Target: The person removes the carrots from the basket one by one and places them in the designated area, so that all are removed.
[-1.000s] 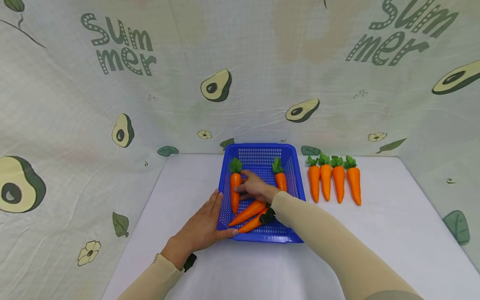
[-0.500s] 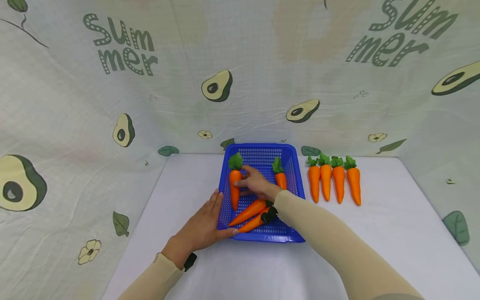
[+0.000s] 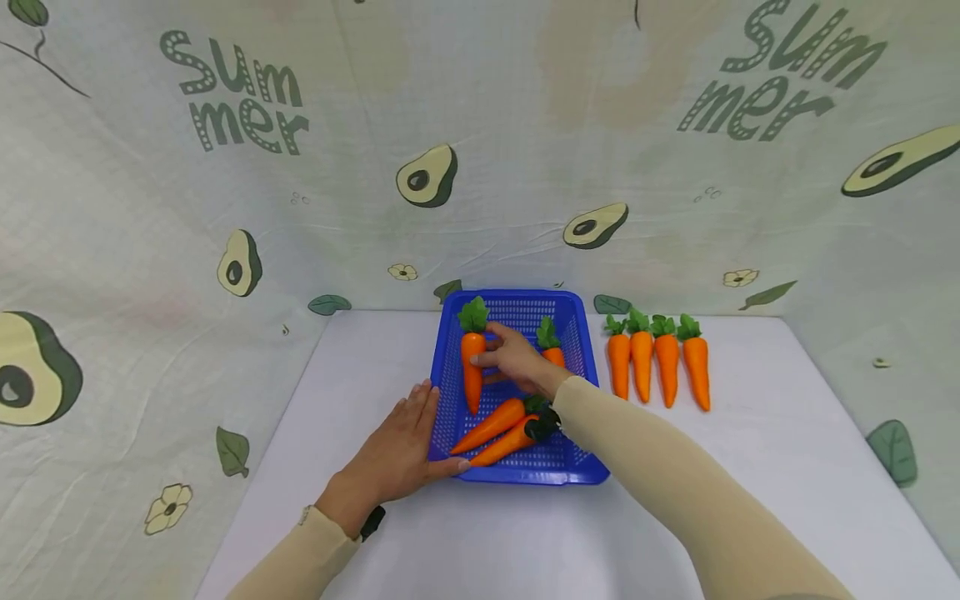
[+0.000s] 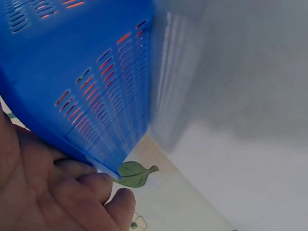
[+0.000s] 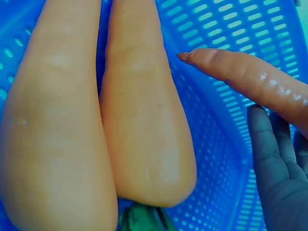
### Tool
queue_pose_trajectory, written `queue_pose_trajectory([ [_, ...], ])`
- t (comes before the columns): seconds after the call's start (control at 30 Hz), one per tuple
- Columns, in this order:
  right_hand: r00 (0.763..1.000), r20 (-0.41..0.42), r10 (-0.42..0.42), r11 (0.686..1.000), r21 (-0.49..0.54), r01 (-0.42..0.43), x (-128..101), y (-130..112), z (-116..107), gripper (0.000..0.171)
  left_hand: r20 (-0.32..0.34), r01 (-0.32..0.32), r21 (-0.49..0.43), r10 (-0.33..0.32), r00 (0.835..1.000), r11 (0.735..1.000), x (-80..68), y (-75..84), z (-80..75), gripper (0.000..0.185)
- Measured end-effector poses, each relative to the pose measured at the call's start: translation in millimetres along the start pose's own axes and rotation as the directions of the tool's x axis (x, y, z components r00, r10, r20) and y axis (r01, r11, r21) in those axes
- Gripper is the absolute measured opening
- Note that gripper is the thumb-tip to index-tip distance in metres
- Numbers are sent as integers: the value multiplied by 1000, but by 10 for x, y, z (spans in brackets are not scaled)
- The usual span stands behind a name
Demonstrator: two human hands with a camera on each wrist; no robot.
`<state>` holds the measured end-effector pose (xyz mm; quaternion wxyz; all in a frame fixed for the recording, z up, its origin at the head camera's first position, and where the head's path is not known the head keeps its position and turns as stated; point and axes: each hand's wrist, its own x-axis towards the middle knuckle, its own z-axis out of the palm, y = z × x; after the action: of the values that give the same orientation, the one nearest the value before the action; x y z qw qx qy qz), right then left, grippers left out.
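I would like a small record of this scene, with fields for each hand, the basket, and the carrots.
Right hand: right hand grips the orange toy carrot with green leaves, lifted at the basket's left side
Left hand: left hand lies flat against the outer left wall of the blue perforated plastic basket
Basket contents: two slanted carrots lying side by side; one upright carrot partly behind the right hand
Outside basket: row of four carrots on the white table, right of the basket, leaves pointing away
Backdrop: avocado-print cloth
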<state>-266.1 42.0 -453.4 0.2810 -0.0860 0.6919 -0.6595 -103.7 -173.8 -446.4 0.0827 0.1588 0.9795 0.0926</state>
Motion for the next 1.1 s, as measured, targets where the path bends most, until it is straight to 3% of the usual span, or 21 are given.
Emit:
queue_pose_trajectory([
  [0.23, 1000, -9, -12, 1000, -16, 11, -83, -73, -48, 74, -9, -6, 39, 6, 1000, 999, 6, 5, -4, 124],
  [0.67, 999, 11, -49, 998, -33, 49, -291, -217, -216, 74, -18, -17, -1, 17, 1000, 1000, -8, 19, -16, 122],
  [1.1, 995, -31, -90, 996, -28, 89, -504, -313, -518, 67, -15, -13, -15, 13, 1000, 1000, -24, 42, -31, 122],
])
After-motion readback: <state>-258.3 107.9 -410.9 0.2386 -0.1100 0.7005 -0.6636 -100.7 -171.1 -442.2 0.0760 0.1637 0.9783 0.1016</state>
